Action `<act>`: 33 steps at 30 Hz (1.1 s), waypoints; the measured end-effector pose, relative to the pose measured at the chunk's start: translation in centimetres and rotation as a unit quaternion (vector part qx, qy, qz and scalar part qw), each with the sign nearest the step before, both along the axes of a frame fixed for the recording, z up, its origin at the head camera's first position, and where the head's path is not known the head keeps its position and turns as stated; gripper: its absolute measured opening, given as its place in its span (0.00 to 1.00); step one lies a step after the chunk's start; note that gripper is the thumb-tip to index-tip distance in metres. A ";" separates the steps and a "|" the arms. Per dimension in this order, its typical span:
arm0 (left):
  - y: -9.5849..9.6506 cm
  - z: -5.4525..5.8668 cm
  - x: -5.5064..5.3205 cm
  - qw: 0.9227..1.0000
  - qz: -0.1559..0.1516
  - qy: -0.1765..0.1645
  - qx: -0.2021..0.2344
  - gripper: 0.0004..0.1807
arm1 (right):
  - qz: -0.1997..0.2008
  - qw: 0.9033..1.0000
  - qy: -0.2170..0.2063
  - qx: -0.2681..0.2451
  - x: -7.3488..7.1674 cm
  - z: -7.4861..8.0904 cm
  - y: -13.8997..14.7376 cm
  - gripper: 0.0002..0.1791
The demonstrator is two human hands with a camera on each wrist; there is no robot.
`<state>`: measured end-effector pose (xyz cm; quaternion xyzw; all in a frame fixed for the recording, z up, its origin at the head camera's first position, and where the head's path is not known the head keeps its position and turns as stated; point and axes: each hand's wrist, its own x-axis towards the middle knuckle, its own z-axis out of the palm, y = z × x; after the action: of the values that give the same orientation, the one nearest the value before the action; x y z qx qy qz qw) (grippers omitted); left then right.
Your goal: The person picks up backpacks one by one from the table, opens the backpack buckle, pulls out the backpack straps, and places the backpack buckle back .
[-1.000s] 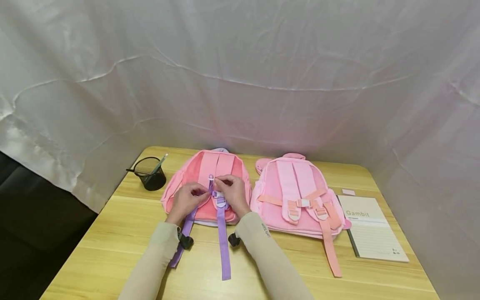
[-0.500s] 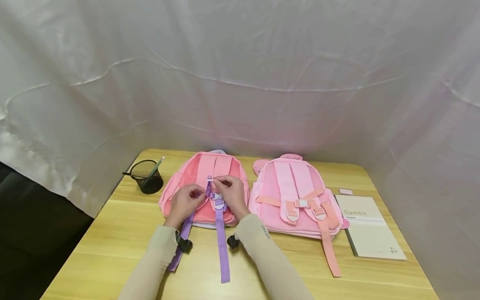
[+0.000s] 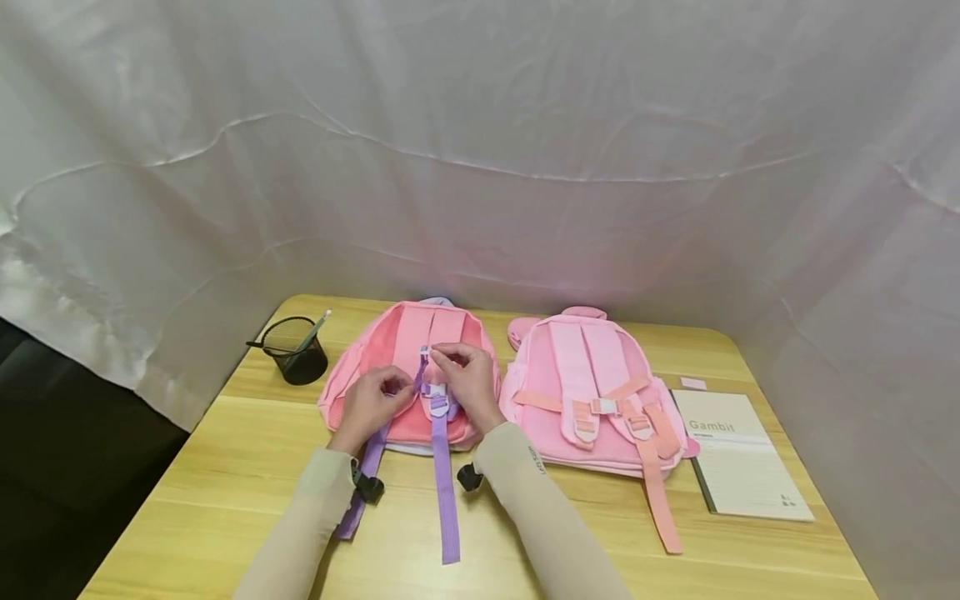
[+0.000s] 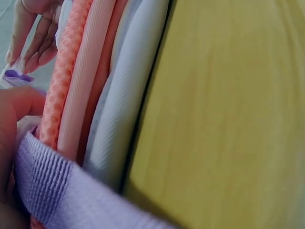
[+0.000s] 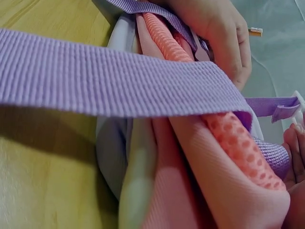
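A pink backpack lies with its shoulder straps up. Over it, my left hand pinches a thin purple strap between thumb and forefinger. My right hand pinches the white buckle piece at that strap's upper end; the right wrist view also shows this buckle at the right edge. Just below sits another white buckle on the shoulder strap, partly behind the fingers. Wide purple webbing hangs from the bag onto the table. The left wrist view shows mostly the bag's side and webbing.
A lighter pink backpack, its orange straps buckled, lies close on the right. Beyond it are a notebook and a small pale block. A black mesh pen holder with a pencil stands left. Grey fabric walls the table.
My right hand has risen slightly and the white buckle piece has moved a little up with it, drawing the thin strap straighter. My left hand stays almost still.
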<state>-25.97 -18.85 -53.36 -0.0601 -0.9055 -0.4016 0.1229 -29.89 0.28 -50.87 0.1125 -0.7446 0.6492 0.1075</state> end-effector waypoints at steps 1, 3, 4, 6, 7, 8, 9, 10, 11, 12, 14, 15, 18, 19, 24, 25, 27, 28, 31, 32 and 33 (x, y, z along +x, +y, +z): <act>0.0 0.2 0.0 1.000 -0.003 -0.001 0.007 0.05 | 0.001 1.000 -0.003 -0.001 0.0 0.1 0.1 0.07; 0.2 0.7 -0.1 1.000 -0.008 0.002 0.027 0.08 | 0.005 1.000 -0.011 -0.001 0.0 0.2 0.3 0.07; 0.2 1.0 -0.3 0.999 -0.008 0.001 0.041 0.10 | 0.008 1.000 -0.016 -0.001 0.1 0.3 0.3 0.07; 0.4 1.5 -0.6 0.997 -0.015 0.001 0.071 0.15 | 0.016 1.000 -0.024 -0.002 0.1 0.4 0.5 0.07; 0.5 1.7 -0.9 0.996 -0.020 0.000 0.090 0.16 | 0.020 0.999 -0.025 0.000 0.2 0.5 0.6 0.07; 0.6 1.9 -1.2 0.994 -0.025 -0.004 0.110 0.17 | 0.024 0.999 -0.025 0.001 0.2 0.5 0.6 0.07; 0.7 2.0 -1.5 0.991 -0.029 -0.008 0.129 0.17 | 0.028 0.999 -0.026 0.002 0.2 0.5 0.7 0.07; 0.8 2.0 -1.8 0.989 -0.033 -0.013 0.147 0.17 | 0.032 0.999 -0.025 0.003 0.1 0.6 0.8 0.07; 1.0 1.9 -2.0 0.986 -0.038 -0.017 0.163 0.17 | 0.036 0.999 -0.022 0.005 0.1 0.5 0.9 0.07; 1.1 1.8 -2.2 0.983 -0.039 -0.021 0.177 0.17 | 0.041 0.999 -0.021 0.007 0.1 0.5 0.9 0.08; 1.3 1.7 -2.3 0.979 -0.037 -0.030 0.196 0.18 | 0.050 0.998 -0.020 0.012 0.1 0.5 1.0 0.09; 1.3 1.6 -2.3 0.978 -0.035 -0.036 0.205 0.18 | 0.057 0.998 -0.021 0.013 0.1 0.5 1.1 0.10; 1.5 1.4 -2.2 0.969 -0.031 -0.059 0.238 0.19 | 0.080 0.996 -0.024 0.016 0.2 0.5 1.3 0.13; 1.4 1.3 -2.1 0.966 -0.029 -0.066 0.249 0.19 | 0.089 0.996 -0.026 0.017 0.2 0.4 1.2 0.15; 1.1 0.8 -2.0 0.951 -0.027 -0.090 0.295 0.21 | 0.119 0.992 -0.024 0.033 0.2 0.0 0.9 0.21; 1.0 0.7 -2.0 0.949 -0.029 -0.093 0.299 0.21 | 0.120 0.992 -0.021 0.038 0.2 -0.1 0.8 0.22; 0.9 0.6 -2.0 0.946 -0.034 -0.100 0.306 0.22 | 0.120 0.992 -0.016 0.042 0.2 -0.2 0.7 0.22; 0.9 0.5 -2.0 0.945 -0.036 -0.103 0.309 0.22 | 0.119 0.992 -0.014 0.043 0.2 -0.3 0.7 0.21; 0.8 0.5 -2.0 0.942 -0.045 -0.111 0.313 0.22 | 0.112 0.993 -0.008 0.047 0.1 -0.5 0.6 0.20; 0.8 0.5 -2.1 0.941 -0.046 -0.113 0.315 0.21 | 0.110 0.993 -0.006 0.048 0.1 -0.6 0.5 0.20; 0.8 0.5 -2.0 0.941 -0.047 -0.113 0.316 0.21 | 0.108 0.993 -0.005 0.049 0.1 -0.6 0.5 0.19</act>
<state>-28.02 -18.05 -52.87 -0.0143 -0.7360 -0.6767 0.0133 -29.82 0.80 -51.46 0.1944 -0.7597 0.6199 0.0278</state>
